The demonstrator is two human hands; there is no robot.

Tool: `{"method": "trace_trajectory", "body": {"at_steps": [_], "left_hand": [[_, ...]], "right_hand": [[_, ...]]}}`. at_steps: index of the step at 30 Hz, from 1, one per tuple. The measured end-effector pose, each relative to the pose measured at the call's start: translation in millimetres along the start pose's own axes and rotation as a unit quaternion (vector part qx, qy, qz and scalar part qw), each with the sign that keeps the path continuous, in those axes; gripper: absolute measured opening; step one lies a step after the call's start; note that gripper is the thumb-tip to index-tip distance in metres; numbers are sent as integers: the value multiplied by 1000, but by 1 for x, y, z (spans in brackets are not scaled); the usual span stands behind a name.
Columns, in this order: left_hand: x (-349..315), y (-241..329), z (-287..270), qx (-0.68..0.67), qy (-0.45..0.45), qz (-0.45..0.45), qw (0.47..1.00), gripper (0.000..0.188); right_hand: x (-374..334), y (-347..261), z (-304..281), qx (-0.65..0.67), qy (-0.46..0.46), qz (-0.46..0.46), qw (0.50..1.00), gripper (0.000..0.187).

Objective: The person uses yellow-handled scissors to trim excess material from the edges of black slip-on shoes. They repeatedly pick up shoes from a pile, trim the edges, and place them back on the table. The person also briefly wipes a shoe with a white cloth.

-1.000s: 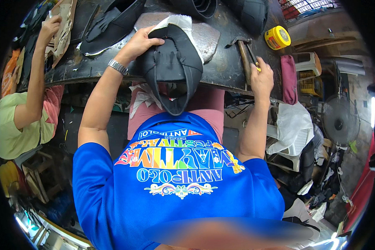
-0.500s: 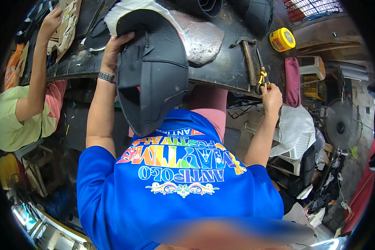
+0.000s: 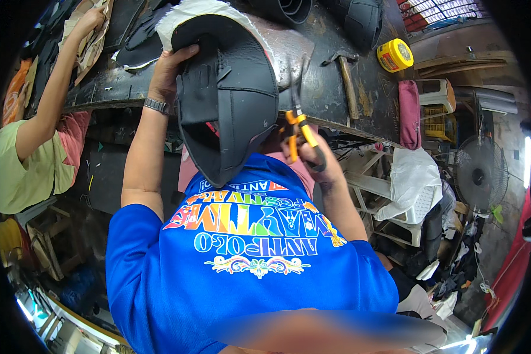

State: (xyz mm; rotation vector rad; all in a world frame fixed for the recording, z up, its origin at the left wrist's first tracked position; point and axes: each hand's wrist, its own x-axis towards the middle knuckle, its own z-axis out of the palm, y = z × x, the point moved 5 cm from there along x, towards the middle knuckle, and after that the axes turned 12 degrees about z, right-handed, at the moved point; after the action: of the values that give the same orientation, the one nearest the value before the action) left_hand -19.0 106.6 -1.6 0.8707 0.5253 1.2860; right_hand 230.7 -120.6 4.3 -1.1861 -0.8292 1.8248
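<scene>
My left hand (image 3: 170,74) is closed on the upper left edge of a black stitched leather-like piece (image 3: 242,118), curved like a shell, with an opening in its side. White fuzzy material (image 3: 189,13) shows along its far edge. My right hand (image 3: 315,156) holds a pair of scissors (image 3: 302,127) with yellow-and-black handles, just right of the piece. The blades point away from me and look parted, though motion blurs them. They do not visibly touch the piece.
On the dark table (image 3: 318,88) lie a hammer (image 3: 348,85) and a yellow tub (image 3: 395,55). More black pieces (image 3: 357,23) stand at the back. At the left, another person's hand (image 3: 91,22) is over brown cardboard-like sheets (image 3: 88,50). Right are a maroon bundle (image 3: 409,115) and a fan (image 3: 481,171).
My right hand has lifted the scissors from the table edge and carried them left, close to the black piece. The piece and my left hand have shifted slightly right.
</scene>
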Motion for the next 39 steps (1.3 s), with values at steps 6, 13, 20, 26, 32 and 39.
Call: {"method": "trace_trajectory", "body": {"at_steps": [6, 13, 20, 26, 32, 39], "left_hand": [[0, 4, 4, 34, -27, 6, 999, 35], [5, 10, -4, 67, -41, 21, 997, 33], [11, 14, -4, 78, -65, 21, 995, 38], [10, 16, -4, 69, -80, -12, 994, 31], [11, 7, 5, 112, -125, -46, 985, 32], [12, 11, 5, 105, -132, -60, 984, 29]], "right_hand": [[9, -2, 22, -62, -38, 17, 997, 62], [8, -2, 26, -6, -11, 16, 1000, 46], [1, 0, 22, 5, 24, 36, 999, 38], [-2, 6, 15, -67, 54, 110, 990, 60], [13, -2, 18, -28, 27, 52, 998, 45], [9, 2, 15, 12, 40, 56, 998, 40]]}}
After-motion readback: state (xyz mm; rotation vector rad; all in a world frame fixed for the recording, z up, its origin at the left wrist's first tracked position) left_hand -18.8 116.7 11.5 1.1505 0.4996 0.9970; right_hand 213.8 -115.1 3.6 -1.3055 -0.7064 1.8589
